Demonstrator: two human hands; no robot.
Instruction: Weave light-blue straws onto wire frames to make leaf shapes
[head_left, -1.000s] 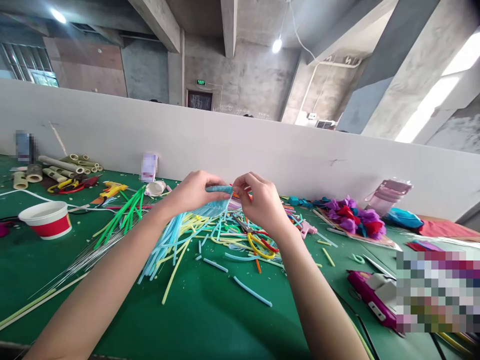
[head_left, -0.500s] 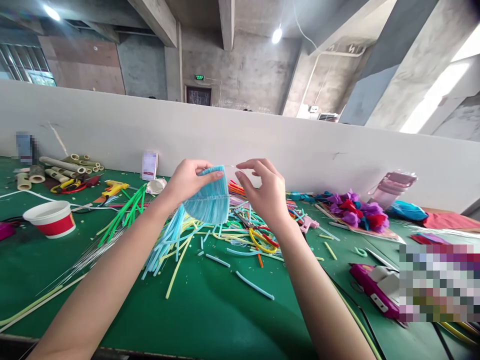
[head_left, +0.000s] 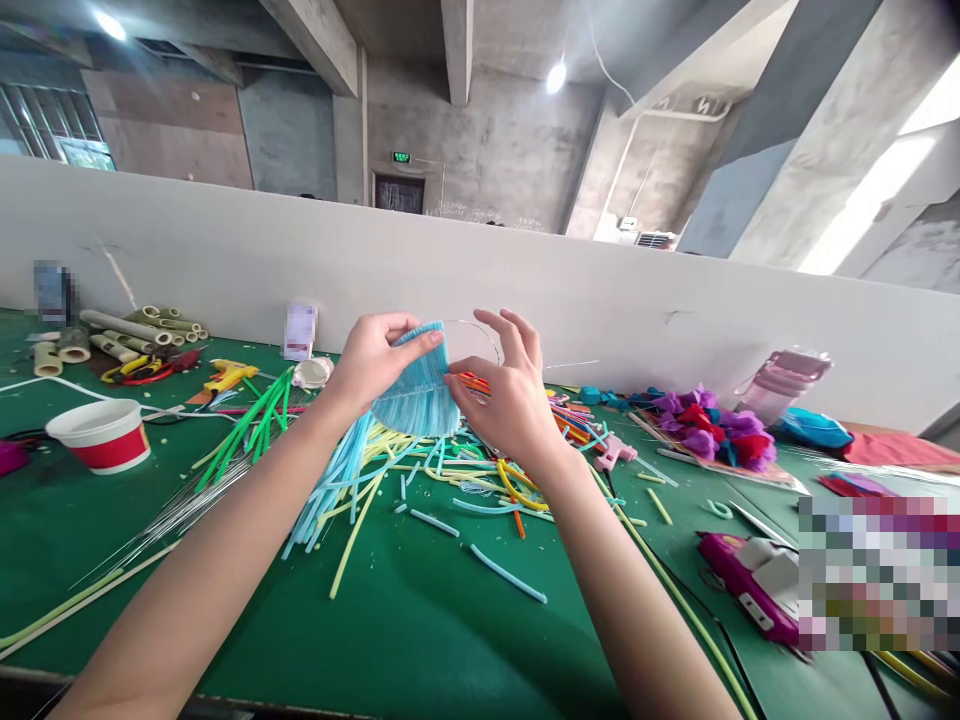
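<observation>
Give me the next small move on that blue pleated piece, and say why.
Probably the right hand should draw the wire tighter, with the left hand pinching firm: the left hand grips the top of the blue pleated piece, the right touches its edge, and the wire loops loose above.

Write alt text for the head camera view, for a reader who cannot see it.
The left hand grips a blue pleated piece above a green table while the right hand touches its edge, a thin wire arcing between them. Coloured tubes lie strewn below, a red-and-white cup at left, purple flowers at right.
</observation>
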